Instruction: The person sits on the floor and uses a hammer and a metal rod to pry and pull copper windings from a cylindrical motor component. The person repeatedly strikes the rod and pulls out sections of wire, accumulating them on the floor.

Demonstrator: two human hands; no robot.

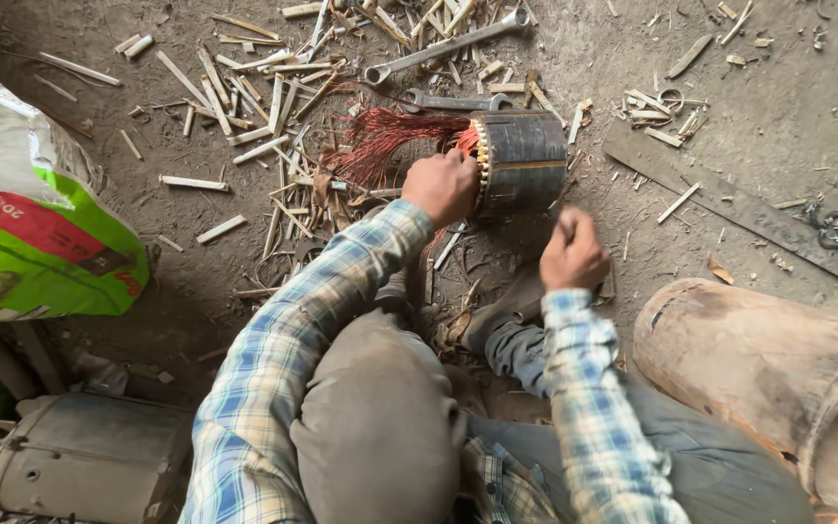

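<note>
The person's bent knee [375, 427] fills the foreground. Beyond it, the rusty motor housing [758, 374] lies hollow. The stator core [521, 160] rests on the dirt; copper windings [390, 141] splay out, partly pulled. The left hand [441, 186] grips its rim; the right hand [572, 254] is fisted, its contents hidden.
</note>
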